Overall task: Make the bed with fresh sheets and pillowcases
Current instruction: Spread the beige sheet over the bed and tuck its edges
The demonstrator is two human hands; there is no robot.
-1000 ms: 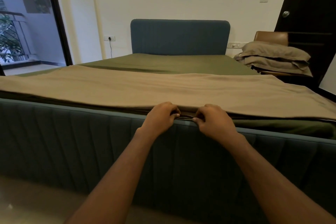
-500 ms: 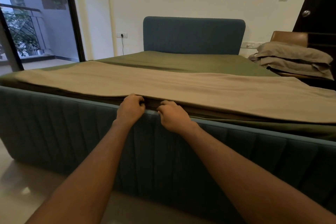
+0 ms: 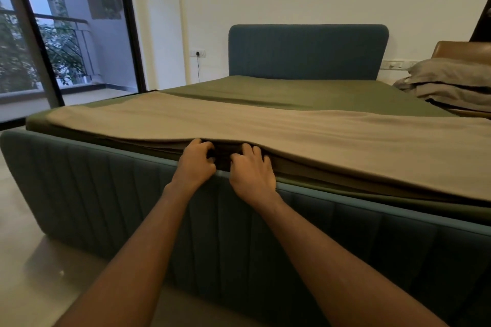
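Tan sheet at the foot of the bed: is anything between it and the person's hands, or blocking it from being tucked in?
Nothing visible does. The left hand and right hand both curl their fingers round the edge of the tan sheet, just above the blue footboard; the gap there looks unobstructed.
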